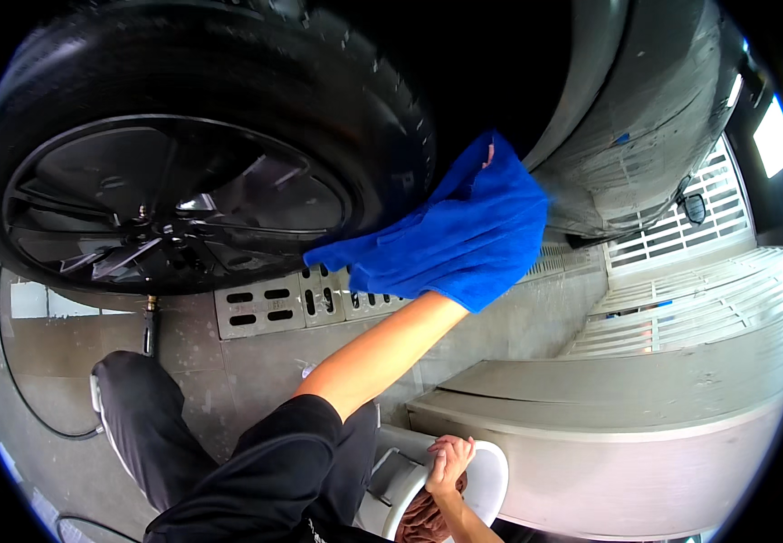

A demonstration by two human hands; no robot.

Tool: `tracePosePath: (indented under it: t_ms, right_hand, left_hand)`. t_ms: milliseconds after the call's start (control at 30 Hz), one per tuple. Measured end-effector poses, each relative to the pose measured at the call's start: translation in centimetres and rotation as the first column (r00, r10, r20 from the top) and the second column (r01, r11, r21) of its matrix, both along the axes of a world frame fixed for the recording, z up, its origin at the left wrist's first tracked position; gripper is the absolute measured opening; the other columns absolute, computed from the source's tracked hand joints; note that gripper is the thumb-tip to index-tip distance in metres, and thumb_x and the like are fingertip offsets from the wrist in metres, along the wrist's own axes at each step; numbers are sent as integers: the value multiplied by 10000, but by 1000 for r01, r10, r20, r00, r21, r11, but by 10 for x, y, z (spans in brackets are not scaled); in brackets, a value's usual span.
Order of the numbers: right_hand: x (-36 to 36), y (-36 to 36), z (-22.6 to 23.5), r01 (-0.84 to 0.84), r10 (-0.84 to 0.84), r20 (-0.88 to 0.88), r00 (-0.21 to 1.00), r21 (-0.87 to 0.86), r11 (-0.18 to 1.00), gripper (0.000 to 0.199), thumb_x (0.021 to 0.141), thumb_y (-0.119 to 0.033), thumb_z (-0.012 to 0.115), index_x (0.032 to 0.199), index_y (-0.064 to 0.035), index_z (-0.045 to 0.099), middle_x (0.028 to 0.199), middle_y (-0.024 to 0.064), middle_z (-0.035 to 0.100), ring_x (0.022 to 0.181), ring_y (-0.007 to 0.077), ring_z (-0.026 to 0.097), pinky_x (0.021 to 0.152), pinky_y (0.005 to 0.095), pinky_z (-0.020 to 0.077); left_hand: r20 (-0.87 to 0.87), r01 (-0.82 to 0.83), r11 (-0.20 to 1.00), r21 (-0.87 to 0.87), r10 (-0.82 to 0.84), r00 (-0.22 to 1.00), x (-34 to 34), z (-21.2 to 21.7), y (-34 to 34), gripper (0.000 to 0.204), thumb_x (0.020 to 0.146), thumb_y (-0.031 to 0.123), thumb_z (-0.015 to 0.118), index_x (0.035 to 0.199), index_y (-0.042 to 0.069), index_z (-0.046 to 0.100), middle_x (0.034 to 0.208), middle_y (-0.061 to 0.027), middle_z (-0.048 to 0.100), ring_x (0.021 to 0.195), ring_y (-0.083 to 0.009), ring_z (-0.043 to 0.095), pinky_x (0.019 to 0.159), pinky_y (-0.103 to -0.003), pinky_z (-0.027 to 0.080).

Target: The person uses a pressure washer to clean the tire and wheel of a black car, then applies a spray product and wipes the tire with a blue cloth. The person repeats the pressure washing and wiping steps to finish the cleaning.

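A bright blue cloth (464,235) drapes over my left hand (489,156), covering almost all of it; one fingertip peeks out at the top. That arm reaches up and to the right, holding the cloth by the right edge of a car wheel's tire (382,118). The wheel has a dark spoked rim (170,226). Low in the view, my right hand (448,460) curls its fingers over the rim of a white bucket (493,480). Inside the bucket lies a brown cloth (423,520).
Right of the wheel stands the car's dusty bodywork (627,136). Slotted drain grates (274,308) run along the floor below. A hose nozzle (150,326) with its black hose stands under the wheel. At right are a pale bench-like block (618,407) and white slatted panels (681,217).
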State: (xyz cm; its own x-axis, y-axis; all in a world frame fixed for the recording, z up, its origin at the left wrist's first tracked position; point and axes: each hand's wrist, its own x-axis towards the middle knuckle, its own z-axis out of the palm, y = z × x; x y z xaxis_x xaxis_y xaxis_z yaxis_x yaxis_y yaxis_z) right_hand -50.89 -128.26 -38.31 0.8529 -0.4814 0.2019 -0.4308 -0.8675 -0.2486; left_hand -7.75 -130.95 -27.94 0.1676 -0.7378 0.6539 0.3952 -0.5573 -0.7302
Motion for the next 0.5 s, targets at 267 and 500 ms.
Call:
tracePosePath:
  t_ms: [267, 500]
  right_hand:
    - [5, 4, -1, 33, -32, -46, 998, 24, 999, 431, 1021, -344, 367, 829, -101, 667, 1005, 75, 624, 1035, 276, 567, 1172, 558, 195]
    - [4, 8, 0, 66, -64, -53, 997, 48, 997, 494, 1030, -367, 314, 825, -67, 649, 990, 107, 595, 1051, 295, 544, 1181, 575, 184]
  left_hand:
    - [-322, -108, 984, -144, 57, 945, 0, -93, -23, 273, 990, 211, 617, 725, 143, 619, 648, 14, 533, 597, -118, 497, 567, -275, 451]
    - [-713, -32, 863, -505, -395, 579, -3, -156, -23, 152, 951, 143, 613, 822, 75, 657, 702, -18, 587, 628, -142, 550, 621, -295, 490]
